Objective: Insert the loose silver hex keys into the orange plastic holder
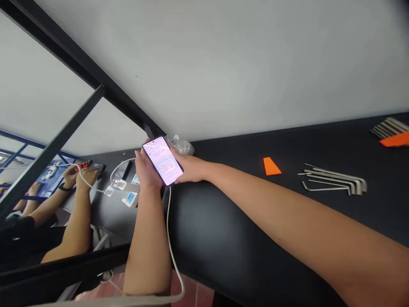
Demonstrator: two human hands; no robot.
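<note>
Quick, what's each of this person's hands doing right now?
Left hand: closed on the phone, holding it from its left side.
Right hand: closed on the same phone, holding it from its right side.

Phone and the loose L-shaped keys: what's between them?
Head view: the right hand and forearm, then the small orange piece, lie between the phone and the keys.

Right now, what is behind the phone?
Parts of the left hand and right hand; beyond the phone, some clear plastic. Whatever the phone itself covers cannot be seen.
</note>
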